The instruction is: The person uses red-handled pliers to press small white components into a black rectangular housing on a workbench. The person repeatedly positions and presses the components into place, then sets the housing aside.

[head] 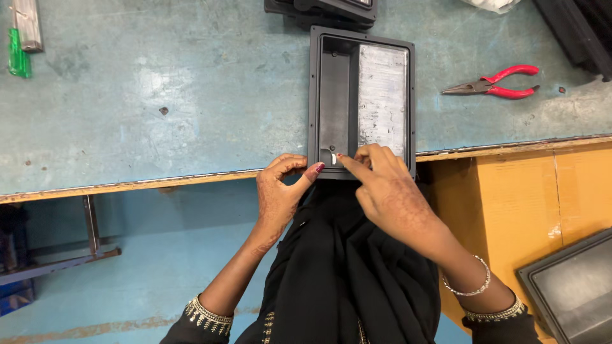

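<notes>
Black rectangular plastic tray (335, 95) sits at the near edge of our worn blue-green workbench (159, 95) — close for reach. Our left hand (280, 191) braces its corner, fingers curled; our right hand (382, 185) pinches a small white piece (333, 158) inside — red-handled pliers (494, 85) lie aside.

One view only: head-worn camera, looking steeply down from above the person, close over the blue workbench (191, 95) near edge; floor (159, 255) below, cardboard box (542, 197) at right.
</notes>
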